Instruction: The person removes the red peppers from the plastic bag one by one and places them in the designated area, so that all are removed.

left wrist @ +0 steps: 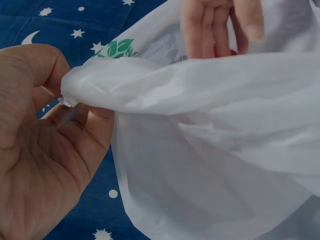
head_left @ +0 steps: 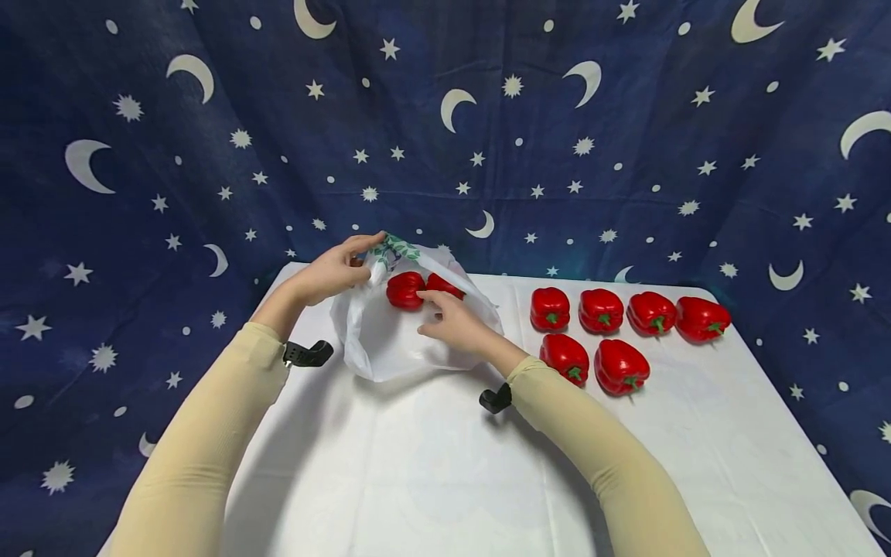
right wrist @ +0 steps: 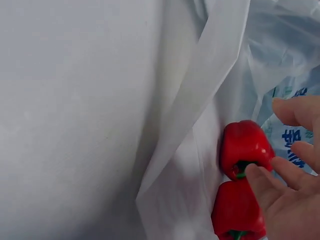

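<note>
Far left, left hand (head_left: 326, 272) pinches the bag (left wrist: 200, 160); right hand (head_left: 455, 321) spreads inside, seemingly placing peppers (head_left: 406, 291). Likely next: clean withdrawal.

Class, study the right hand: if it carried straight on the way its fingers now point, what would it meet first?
Probably the left red pepper inside the white bag; in the head view the right hand points at its edge, though depth leaves contact unclear.

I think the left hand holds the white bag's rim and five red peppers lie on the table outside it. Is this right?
The count is wrong: six red peppers, not five, lie outside the white bag, as the head view shows. The rest stands.
</note>
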{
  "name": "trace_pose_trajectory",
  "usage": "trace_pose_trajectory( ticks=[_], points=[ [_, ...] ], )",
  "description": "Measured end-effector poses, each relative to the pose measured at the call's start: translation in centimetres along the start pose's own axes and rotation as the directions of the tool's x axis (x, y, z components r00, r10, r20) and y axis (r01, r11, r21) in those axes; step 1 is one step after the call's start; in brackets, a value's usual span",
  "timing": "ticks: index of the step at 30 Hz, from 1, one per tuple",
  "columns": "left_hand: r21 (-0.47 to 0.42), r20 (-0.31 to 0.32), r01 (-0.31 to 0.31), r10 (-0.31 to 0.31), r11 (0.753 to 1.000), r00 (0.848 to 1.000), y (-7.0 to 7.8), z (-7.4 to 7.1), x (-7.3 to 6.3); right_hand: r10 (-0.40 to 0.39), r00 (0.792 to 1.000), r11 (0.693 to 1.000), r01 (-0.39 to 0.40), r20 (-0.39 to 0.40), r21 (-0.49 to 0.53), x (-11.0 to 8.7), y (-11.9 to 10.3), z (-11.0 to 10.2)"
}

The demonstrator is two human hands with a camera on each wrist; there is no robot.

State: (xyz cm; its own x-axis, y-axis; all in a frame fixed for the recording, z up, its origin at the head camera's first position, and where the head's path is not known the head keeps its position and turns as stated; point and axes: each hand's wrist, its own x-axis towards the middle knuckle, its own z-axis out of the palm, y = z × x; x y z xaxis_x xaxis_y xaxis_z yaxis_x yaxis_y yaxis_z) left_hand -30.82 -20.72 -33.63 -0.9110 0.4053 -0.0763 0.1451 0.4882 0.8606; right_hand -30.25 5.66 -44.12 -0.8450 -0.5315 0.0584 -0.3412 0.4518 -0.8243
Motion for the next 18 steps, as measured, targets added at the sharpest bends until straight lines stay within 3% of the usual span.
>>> trace_pose_trajectory(
  ticks=[5,9,18],
  points=[
    [0.014,-0.002,0.001,-0.001,1.0,1.0,0.0,0.0,-0.1,-0.016,0.996,1.0,0.015,-0.085,-0.019,1.7,0.2,0.3],
    [0.021,0.001,-0.002,0.002,1.0,1.0,0.2,0.0,0.0,-0.038,0.989,0.994,0.023,-0.141,-0.106,2.9,-0.1,0.5],
    [-0.01,0.0,-0.013,0.013,1.0,1.0,0.7,0.5,0.6,-0.015,0.98,0.937,-0.055,-0.198,-0.345,4.9,-0.7,0.6]
  ],
)
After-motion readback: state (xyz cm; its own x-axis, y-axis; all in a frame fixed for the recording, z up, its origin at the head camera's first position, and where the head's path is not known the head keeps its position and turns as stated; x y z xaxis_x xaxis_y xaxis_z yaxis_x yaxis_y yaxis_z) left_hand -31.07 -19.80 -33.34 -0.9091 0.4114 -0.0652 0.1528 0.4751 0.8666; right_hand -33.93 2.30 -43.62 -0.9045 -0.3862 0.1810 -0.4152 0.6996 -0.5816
